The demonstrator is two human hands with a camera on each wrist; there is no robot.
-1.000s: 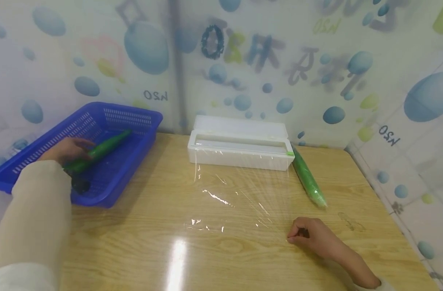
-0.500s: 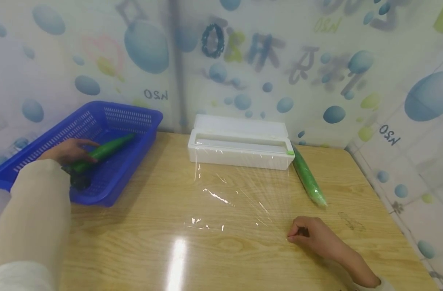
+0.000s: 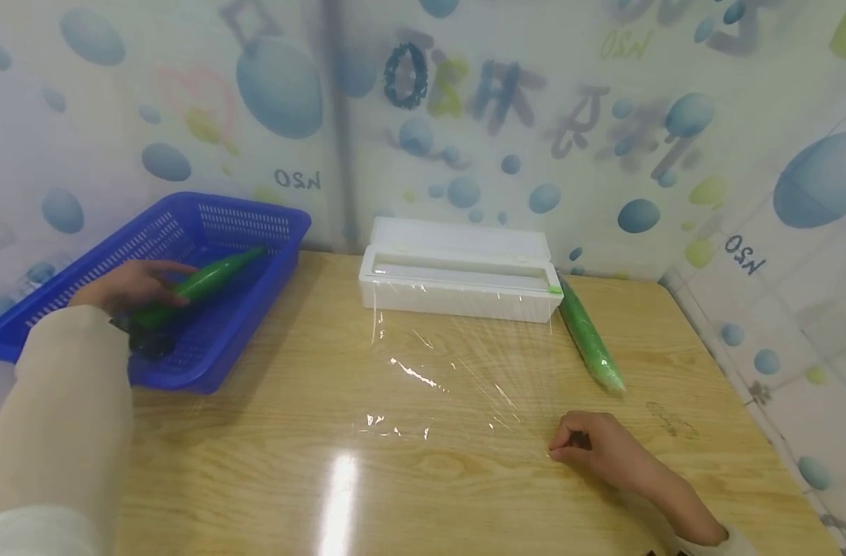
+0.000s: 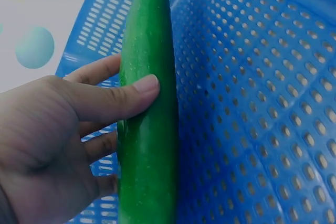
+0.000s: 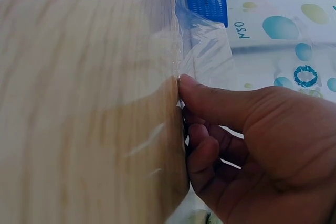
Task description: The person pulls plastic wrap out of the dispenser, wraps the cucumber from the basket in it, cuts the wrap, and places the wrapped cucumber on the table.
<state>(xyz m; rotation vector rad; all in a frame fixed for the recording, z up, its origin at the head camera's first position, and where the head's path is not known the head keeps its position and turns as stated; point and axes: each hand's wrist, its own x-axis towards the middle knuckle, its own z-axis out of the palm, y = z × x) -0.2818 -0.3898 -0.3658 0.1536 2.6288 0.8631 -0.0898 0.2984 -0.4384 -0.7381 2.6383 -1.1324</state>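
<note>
Inside the blue basket, my left hand grips a long green cucumber. The left wrist view shows the thumb across the cucumber and the other fingers behind it. My right hand pinches the near right corner of a clear sheet of plastic wrap between thumb and fingertips. That sheet runs over the wooden table from the white wrap dispenser box, whose lid stands raised. In the right wrist view the right hand holds the film's edge.
A second cucumber, shiny as if covered in film, lies right of the dispenser. A dark object sits in the basket below the left hand. The patterned wall rises behind the table. A small green slider marks the box's right end.
My left hand has lifted the cucumber a little and shifted it slightly right within the basket. The right hand stays at the wrap's corner.
</note>
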